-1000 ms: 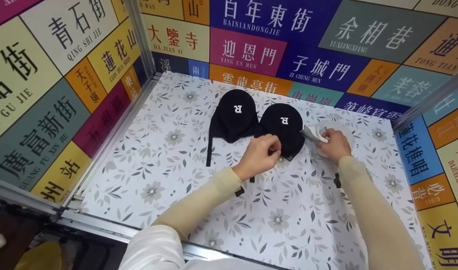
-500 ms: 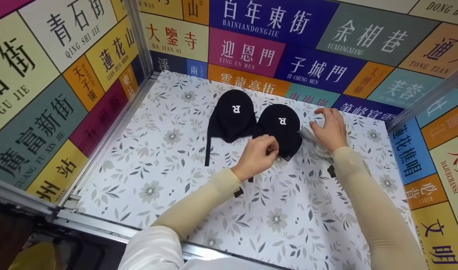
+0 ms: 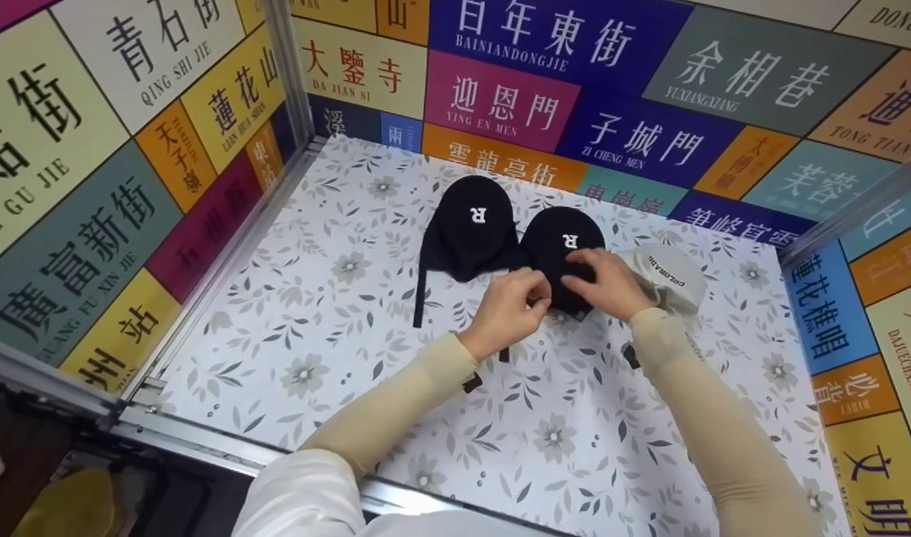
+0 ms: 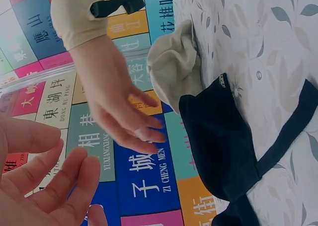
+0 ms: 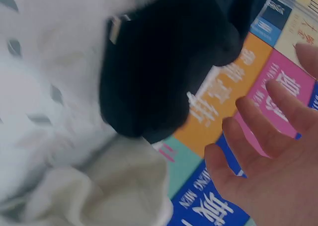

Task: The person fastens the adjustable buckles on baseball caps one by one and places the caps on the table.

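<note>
A black cap with a white letter R (image 3: 470,231) lies at the left, and a second black cap (image 3: 559,224) with the same letter sits beside it. To their right is a light-coloured cap (image 3: 679,272) marked COLORADO. My left hand (image 3: 506,312) hovers by the front of the second black cap, its fingers loosely bent and holding nothing. My right hand (image 3: 610,285) overlaps that cap in the head view, fingers apart. In the right wrist view, the right hand's spread fingers (image 5: 248,151) stand off from the black cap (image 5: 149,72).
A white cloth with a leaf and flower print (image 3: 306,373) covers the table. Printed panels (image 3: 500,97) wall it at the back and both sides, joined by metal posts. A metal rail (image 3: 410,500) runs along the front edge. Black straps hang from the left cap.
My right hand let go of the light cap, lifted off it and moved left to the second black cap. The light cap now lies uncovered. My left hand stayed nearly still.
</note>
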The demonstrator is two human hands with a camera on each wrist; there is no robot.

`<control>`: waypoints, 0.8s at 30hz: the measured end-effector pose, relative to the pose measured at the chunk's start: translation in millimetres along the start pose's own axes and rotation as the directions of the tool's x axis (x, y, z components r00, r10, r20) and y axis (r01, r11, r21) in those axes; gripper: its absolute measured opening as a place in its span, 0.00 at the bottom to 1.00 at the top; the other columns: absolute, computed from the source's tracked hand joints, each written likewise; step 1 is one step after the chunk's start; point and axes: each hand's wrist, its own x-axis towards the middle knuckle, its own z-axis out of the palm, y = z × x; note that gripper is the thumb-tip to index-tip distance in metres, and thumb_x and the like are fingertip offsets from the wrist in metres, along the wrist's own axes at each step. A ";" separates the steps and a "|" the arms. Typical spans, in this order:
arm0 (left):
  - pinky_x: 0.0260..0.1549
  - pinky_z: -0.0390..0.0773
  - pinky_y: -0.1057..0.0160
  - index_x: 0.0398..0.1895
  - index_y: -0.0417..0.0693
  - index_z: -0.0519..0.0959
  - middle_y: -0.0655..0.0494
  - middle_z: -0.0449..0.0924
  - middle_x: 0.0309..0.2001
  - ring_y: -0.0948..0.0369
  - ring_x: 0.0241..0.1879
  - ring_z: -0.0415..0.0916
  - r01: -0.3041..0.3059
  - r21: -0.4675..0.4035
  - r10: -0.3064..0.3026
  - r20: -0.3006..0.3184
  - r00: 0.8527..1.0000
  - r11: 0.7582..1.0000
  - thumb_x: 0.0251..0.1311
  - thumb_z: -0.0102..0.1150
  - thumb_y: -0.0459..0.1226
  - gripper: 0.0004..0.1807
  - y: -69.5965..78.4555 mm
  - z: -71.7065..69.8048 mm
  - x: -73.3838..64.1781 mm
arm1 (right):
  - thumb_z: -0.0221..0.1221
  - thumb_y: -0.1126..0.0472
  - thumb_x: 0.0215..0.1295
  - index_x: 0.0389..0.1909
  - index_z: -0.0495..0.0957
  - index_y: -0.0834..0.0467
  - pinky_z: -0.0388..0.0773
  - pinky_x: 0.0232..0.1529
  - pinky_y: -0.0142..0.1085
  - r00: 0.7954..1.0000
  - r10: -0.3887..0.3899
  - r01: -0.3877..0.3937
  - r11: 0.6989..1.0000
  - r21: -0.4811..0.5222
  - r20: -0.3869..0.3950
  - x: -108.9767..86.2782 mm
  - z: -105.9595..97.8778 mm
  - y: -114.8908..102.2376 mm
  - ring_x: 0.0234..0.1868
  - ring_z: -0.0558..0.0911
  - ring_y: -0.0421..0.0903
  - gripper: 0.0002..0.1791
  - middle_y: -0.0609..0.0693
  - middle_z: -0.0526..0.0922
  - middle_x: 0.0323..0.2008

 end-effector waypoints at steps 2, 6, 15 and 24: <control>0.36 0.72 0.70 0.29 0.48 0.80 0.59 0.78 0.30 0.61 0.32 0.78 -0.002 0.008 0.002 0.001 1.000 1.000 0.52 0.66 0.31 0.05 -0.6 0.5 -0.8 | 0.64 0.43 0.66 0.63 0.76 0.55 0.63 0.64 0.55 1.000 -0.012 0.012 1.000 -0.008 0.025 -2.3 9.7 2.1 0.62 0.71 0.58 0.30 0.55 0.76 0.59; 0.36 0.72 0.70 0.28 0.49 0.80 0.60 0.77 0.30 0.62 0.32 0.78 0.004 0.008 -0.004 0.000 1.000 1.000 0.53 0.66 0.31 0.05 -1.4 1.8 -2.5 | 0.67 0.45 0.64 0.61 0.78 0.55 0.66 0.60 0.56 0.999 -0.019 0.020 0.999 -0.033 0.036 -5.5 27.6 6.4 0.58 0.73 0.59 0.28 0.57 0.77 0.55; 0.36 0.72 0.71 0.28 0.48 0.80 0.59 0.78 0.30 0.59 0.33 0.80 0.014 0.002 -0.014 -0.005 1.000 1.000 0.52 0.65 0.30 0.05 -2.7 1.1 -5.9 | 0.71 0.60 0.59 0.58 0.78 0.60 0.67 0.59 0.57 0.999 0.048 -0.049 0.997 -0.056 -0.020 -7.9 55.1 27.4 0.56 0.75 0.62 0.26 0.61 0.79 0.53; 0.37 0.73 0.73 0.28 0.48 0.80 0.57 0.79 0.30 0.59 0.33 0.80 0.026 -0.007 -0.026 0.000 1.000 1.000 0.51 0.65 0.29 0.06 -5.4 -1.7 -8.7 | 0.67 0.62 0.62 0.48 0.83 0.58 0.70 0.55 0.56 0.989 0.131 -0.135 0.989 -0.062 -0.068 -6.2 61.8 38.8 0.53 0.77 0.61 0.14 0.58 0.80 0.48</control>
